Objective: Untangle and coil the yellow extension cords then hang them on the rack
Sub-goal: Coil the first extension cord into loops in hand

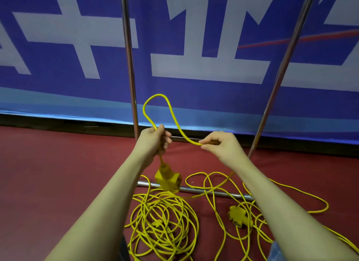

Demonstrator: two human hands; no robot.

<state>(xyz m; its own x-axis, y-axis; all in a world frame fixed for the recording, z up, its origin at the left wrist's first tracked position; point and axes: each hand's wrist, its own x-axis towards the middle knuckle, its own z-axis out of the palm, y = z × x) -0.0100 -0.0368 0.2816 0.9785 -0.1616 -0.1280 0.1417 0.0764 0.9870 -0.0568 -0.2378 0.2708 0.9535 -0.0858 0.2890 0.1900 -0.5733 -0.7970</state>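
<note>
Loop [155, 107] held up mid-frame: our left hand [155, 139] fisted round cord above hanging socket block [168, 180]; right hand [219, 142] pinches cord, feeding first coil. Tangle [161, 222] on floor.

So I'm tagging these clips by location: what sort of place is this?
Probably an indoor sports or event hall, though that's a guess. A big blue banner with white lettering lines the wall, the floor is dark red matting, and a bare metal rack stands over yellow cords.
</note>
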